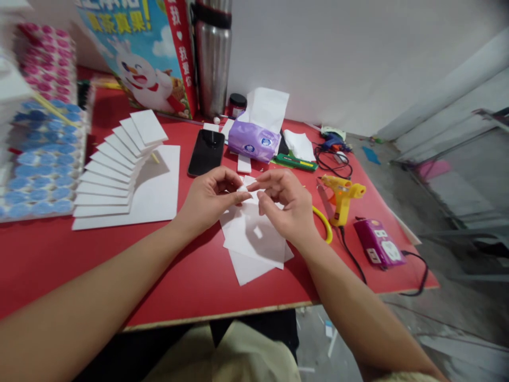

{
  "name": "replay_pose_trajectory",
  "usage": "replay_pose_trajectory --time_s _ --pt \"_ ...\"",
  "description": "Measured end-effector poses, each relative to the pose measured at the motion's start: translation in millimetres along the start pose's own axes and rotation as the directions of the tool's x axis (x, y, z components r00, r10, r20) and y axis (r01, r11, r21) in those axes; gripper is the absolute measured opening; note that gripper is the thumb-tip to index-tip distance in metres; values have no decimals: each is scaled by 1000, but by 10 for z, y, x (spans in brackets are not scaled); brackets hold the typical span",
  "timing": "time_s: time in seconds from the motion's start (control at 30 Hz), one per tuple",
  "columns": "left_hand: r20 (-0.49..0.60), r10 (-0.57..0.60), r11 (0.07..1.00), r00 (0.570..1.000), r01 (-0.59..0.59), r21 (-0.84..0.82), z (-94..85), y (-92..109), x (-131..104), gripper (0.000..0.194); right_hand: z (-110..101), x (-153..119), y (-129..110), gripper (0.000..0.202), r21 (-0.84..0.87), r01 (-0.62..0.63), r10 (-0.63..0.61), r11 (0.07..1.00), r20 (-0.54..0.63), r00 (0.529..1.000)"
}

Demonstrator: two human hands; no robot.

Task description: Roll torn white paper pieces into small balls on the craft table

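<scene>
My left hand [217, 193] pinches a small white piece [242, 189] between thumb and fingers; it may be paper or foam, too small to tell. My right hand [284, 199] is close on the other side. Its index fingertip is at or touching the piece, while the thumb is apart and nothing shows in its grip. Beneath both hands, several white paper sheets [254, 249] overlap on the red table [178, 281]. A tiny white scrap [258, 232] lies on the top sheet.
A fanned staircase of white boards [107, 170] stands left, beside blue rolled pieces [43, 164]. Behind are a phone [206, 152], purple tissue pack [252, 140], green utility knife [296, 162] and steel flask [214, 63]. Right are a yellow glue gun [340, 199] and purple power socket [379, 244], with cords.
</scene>
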State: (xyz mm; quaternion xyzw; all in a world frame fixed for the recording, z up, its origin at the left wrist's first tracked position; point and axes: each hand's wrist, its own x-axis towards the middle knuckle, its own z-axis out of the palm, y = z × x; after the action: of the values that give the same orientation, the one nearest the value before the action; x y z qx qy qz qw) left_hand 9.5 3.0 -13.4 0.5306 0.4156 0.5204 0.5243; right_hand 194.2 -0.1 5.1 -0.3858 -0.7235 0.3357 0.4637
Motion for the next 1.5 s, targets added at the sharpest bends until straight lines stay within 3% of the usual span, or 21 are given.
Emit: replay_pose_trajectory --time_s 0.63,0.87,1.03,1.37,1.5 --pt "41 -9 999 999 7 45 0 4 -12 25 -1 4 19 25 0 -2 2 1000 20 1000" --pt "39 -40 995 998 43 -87 44 40 -2 38 -15 4 37 26 -46 7 -6 999 39 999" --pt "59 -39 995 998 44 -92 38 28 2 40 -17 6 42 24 -42 -2 4 999 46 999" --pt "111 -76 993 991 85 -78 48 14 3 41 -35 36 30 17 -122 -54 58 991 32 998" --pt "117 -55 998 992 58 -22 47 4 -4 41 -57 91 47 10 6 -205 205 979 17 979"
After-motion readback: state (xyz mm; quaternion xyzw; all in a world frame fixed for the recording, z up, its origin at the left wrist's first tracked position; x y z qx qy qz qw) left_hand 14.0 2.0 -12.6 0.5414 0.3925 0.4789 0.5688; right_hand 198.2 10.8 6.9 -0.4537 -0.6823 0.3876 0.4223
